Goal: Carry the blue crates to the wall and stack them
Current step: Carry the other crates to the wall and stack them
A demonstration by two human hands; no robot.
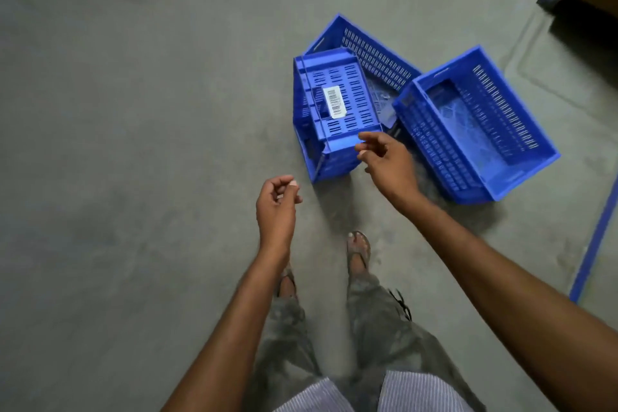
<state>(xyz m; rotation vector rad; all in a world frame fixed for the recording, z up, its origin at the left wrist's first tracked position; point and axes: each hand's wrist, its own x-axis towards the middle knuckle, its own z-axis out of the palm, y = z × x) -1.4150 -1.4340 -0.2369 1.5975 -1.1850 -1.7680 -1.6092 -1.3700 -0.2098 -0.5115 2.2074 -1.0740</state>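
The right hand, fingers loosely curled and holding nothing, is at the near rim of the tipped crate, whose long axis runs away from the person; I cannot tell if they touch. The left hand, also loose and holding nothing, is near its left corner. A rear crate and an upright crate crowd its far and right sides, so the floor on the left gives room.
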